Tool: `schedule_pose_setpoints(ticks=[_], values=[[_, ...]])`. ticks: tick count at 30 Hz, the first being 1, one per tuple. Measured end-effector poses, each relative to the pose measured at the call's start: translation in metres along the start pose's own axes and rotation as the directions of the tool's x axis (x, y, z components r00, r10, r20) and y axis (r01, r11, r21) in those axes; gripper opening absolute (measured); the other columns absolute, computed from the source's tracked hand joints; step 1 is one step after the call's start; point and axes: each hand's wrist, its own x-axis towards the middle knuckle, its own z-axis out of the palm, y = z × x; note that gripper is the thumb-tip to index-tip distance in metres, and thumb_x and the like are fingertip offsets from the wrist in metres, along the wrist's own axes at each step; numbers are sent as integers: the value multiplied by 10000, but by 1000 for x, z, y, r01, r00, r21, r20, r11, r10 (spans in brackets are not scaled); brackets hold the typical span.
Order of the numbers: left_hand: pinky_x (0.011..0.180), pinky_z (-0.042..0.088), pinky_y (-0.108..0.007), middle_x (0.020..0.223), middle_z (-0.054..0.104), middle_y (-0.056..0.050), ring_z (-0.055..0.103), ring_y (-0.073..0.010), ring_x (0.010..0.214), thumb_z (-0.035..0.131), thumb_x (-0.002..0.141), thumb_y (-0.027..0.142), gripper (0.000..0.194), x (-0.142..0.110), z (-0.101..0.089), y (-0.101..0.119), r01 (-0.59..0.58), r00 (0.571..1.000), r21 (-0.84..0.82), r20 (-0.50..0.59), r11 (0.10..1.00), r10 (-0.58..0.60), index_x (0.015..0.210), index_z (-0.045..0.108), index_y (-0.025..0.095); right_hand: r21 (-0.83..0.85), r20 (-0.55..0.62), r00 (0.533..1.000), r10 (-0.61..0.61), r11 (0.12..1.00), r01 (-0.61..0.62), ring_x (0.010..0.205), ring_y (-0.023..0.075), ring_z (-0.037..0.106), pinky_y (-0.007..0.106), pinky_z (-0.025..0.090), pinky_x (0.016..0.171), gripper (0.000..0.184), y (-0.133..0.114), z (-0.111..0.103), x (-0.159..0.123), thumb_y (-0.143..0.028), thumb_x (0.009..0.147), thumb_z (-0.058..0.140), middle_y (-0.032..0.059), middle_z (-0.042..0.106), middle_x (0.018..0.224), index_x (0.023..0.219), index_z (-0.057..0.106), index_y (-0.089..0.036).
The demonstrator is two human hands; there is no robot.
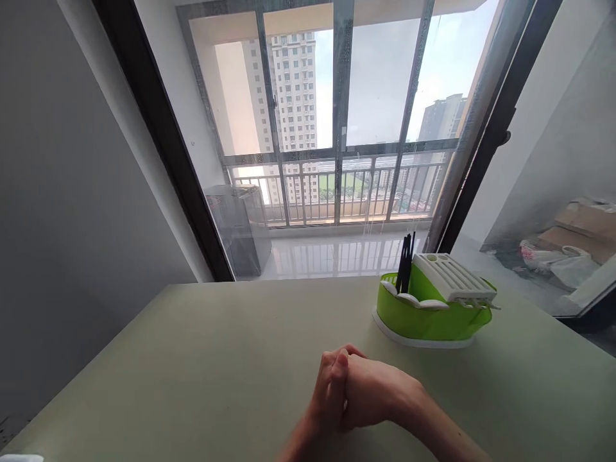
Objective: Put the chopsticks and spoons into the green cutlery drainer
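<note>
My left hand (327, 391) and my right hand (380, 391) rest clasped together on the pale green table (202, 366), near its front edge. The fingers of each are wrapped round the other hand, and nothing else shows in them. A green plastic cutlery holder (423, 314) with a white slotted lid (452, 276) stands a little beyond and to the right of my hands. Several black chopsticks (405, 263) stick up from its left compartment.
Behind the table is a large glass sliding door (337, 128) onto a balcony with a metal railing (337, 186). A grey bin (238, 224) stands on the balcony at left. Bags and cardboard (563, 250) lie at far right.
</note>
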Motion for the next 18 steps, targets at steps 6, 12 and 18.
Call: schedule_pose_setpoints(ticks=[6,12,18], values=[[717,478,-333,705,650,-76,585,-214,717,253,947,761,761,5,-6,2,-57,997,75,-39,996,60,783,679,152,-29,-8,988,-154,988,153,666,142,421,301,325,596,378,10,11,18,4,630,621,-64,406,669,642,346,-255],[726,478,-329,664,597,-48,536,-205,698,225,957,747,717,16,-5,2,-17,997,203,-73,979,33,706,597,188,47,31,962,-270,962,268,609,125,442,291,386,591,354,36,14,34,-105,628,726,-77,457,601,588,404,-246],[616,373,-299,626,441,2,411,-166,642,225,971,718,610,24,-3,-6,43,987,365,-159,930,17,641,391,233,144,37,939,-342,932,333,611,107,455,260,379,533,269,54,14,44,-196,673,742,-62,526,621,587,487,-213]])
